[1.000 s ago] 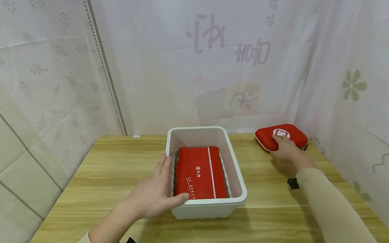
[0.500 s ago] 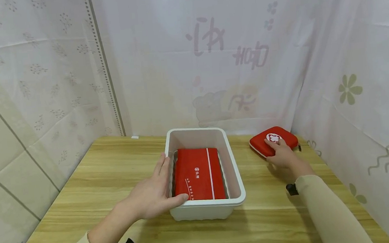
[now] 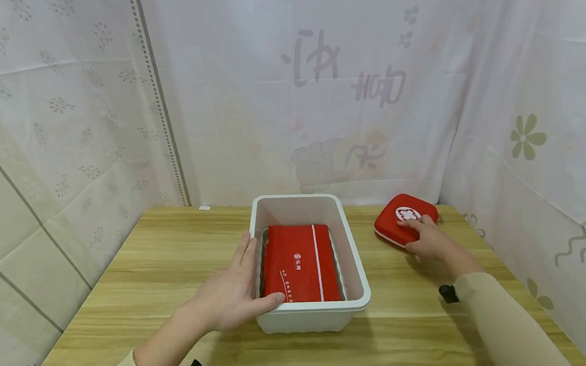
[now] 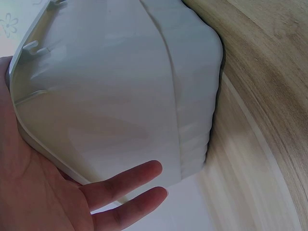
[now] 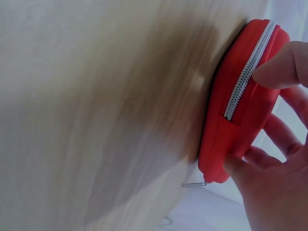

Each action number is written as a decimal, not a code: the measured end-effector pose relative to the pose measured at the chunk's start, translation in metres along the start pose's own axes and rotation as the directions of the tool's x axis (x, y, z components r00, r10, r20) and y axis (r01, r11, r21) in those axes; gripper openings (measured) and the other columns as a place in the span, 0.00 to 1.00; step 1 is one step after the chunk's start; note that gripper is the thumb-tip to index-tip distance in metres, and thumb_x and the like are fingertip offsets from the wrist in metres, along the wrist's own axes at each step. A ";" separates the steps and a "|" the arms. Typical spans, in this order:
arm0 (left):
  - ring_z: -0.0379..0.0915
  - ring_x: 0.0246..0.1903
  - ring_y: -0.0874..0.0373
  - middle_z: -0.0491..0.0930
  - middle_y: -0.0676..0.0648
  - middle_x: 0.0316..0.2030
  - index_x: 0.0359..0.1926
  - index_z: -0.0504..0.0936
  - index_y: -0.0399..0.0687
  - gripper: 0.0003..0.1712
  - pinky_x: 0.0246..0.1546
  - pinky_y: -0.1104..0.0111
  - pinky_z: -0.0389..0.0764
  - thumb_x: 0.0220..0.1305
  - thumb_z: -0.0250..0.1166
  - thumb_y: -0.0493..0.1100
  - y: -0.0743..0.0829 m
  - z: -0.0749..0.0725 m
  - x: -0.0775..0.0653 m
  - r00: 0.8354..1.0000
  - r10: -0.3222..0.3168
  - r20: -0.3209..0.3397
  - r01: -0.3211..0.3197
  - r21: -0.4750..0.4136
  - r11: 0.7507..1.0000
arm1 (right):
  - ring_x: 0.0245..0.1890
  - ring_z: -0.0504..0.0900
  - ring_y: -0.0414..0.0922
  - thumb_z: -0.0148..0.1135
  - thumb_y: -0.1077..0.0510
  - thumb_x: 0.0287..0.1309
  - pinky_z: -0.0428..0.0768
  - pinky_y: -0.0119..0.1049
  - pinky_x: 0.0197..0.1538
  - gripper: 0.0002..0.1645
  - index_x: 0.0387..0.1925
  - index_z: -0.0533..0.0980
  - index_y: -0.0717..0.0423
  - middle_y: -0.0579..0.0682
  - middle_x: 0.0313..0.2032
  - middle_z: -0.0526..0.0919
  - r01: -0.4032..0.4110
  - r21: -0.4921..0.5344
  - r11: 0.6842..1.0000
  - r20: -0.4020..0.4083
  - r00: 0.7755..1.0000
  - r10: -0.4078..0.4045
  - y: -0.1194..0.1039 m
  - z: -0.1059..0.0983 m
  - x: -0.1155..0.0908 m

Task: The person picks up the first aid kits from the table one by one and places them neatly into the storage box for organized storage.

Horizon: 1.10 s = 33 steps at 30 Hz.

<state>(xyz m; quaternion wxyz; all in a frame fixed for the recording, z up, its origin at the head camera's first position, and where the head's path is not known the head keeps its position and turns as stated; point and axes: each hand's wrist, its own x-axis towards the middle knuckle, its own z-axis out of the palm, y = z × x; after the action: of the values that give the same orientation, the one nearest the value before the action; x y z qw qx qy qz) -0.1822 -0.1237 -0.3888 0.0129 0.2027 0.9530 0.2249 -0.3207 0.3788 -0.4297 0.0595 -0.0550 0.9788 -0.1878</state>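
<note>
In the head view a white plastic bin (image 3: 310, 319) stands upright on the table. Inside lies a flat red item (image 3: 300, 264) with white lettering and a white stripe. My left hand (image 3: 225, 299) rests against the bin's left side, its thumb on the front rim; in the left wrist view two straight fingers (image 4: 127, 182) lie along the outer wall. To the right, my right hand (image 3: 430, 242) grips the near corner of a red zippered case (image 3: 388, 224) with a round white emblem. Its silver zipper (image 5: 248, 72) shows in the right wrist view, with fingertips on the case's side.
The wooden table (image 3: 164, 264) ends at a patterned curtain (image 3: 243, 94) behind and at both sides. A small white piece (image 3: 204, 207) lies at the back edge, left of the bin. Black straps or mounts sit at both wrists.
The red case has slid left and slightly nearer, turning a little, with my right hand on it. My left hand and the bin hold about the same place.
</note>
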 end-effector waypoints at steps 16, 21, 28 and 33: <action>0.80 0.47 0.51 0.32 0.48 0.83 0.82 0.35 0.50 0.70 0.28 0.67 0.77 0.56 0.56 0.82 0.002 0.000 0.000 1.000 0.000 0.002 0.000 -0.002 1.000 | 0.62 0.67 0.66 0.66 0.60 0.56 0.62 0.67 0.59 0.37 0.69 0.71 0.46 0.64 0.66 0.64 0.091 -0.052 0.995 -0.050 0.994 -0.093 0.000 0.007 -0.021; 0.80 0.44 0.52 0.31 0.48 0.82 0.82 0.34 0.50 0.69 0.28 0.67 0.77 0.57 0.57 0.81 0.002 0.000 0.000 1.000 0.001 0.007 -0.001 -0.005 1.000 | 0.61 0.68 0.65 0.66 0.61 0.55 0.73 0.63 0.57 0.35 0.67 0.73 0.45 0.62 0.68 0.64 0.112 -0.006 0.994 -0.035 0.993 -0.112 -0.006 0.006 -0.029; 0.80 0.43 0.53 0.31 0.48 0.82 0.82 0.34 0.50 0.70 0.31 0.66 0.78 0.56 0.54 0.83 0.001 -0.001 0.000 1.000 0.006 0.006 -0.006 0.002 1.000 | 0.60 0.70 0.63 0.68 0.61 0.54 0.72 0.61 0.58 0.30 0.61 0.76 0.45 0.60 0.65 0.67 0.130 0.008 0.991 -0.050 0.990 -0.130 -0.009 0.008 -0.035; 0.80 0.41 0.53 0.31 0.48 0.82 0.82 0.33 0.50 0.69 0.30 0.66 0.78 0.58 0.57 0.80 0.002 -0.001 0.000 1.000 0.004 0.008 -0.004 -0.001 1.000 | 0.59 0.72 0.63 0.68 0.61 0.53 0.71 0.63 0.60 0.27 0.57 0.78 0.46 0.60 0.62 0.69 0.183 -0.005 0.983 -0.072 0.981 -0.182 -0.009 0.012 -0.044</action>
<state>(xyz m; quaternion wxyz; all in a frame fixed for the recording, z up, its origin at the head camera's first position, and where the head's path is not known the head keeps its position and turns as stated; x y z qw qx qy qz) -0.1820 -0.1227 -0.3874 0.0166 0.2053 0.9525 0.2245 -0.2753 0.3720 -0.4328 0.0068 -0.1377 0.9710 -0.1954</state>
